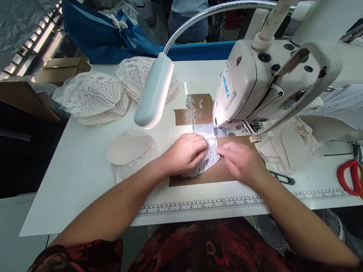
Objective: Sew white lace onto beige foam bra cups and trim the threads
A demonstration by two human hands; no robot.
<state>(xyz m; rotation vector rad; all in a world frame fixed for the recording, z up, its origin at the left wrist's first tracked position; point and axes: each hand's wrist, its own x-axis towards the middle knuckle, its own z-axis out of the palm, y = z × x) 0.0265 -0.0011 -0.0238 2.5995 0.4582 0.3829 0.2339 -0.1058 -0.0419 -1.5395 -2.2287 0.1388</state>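
Note:
A piece of white lace fabric [207, 164] lies under the needle area of a white sewing machine [243, 84]. My left hand [186, 153] rests on the lace from the left, its fingers curled and pressed down on it. On the other side, my right hand [241, 162] pinches the right edge of the lace between thumb and fingers, close in front of the presser foot. Beneath the work, brown tape [216, 175] covers part of the white table [86, 178].
Lace bundles [92, 97] sit at the back left, behind a pale oval pad [129, 149]. A lamp [155, 89] overhangs the table. Cut pieces [292, 147], a thread snipper [282, 178] and scissors [360, 179] lie to the right. A person [190, 4] sits beyond.

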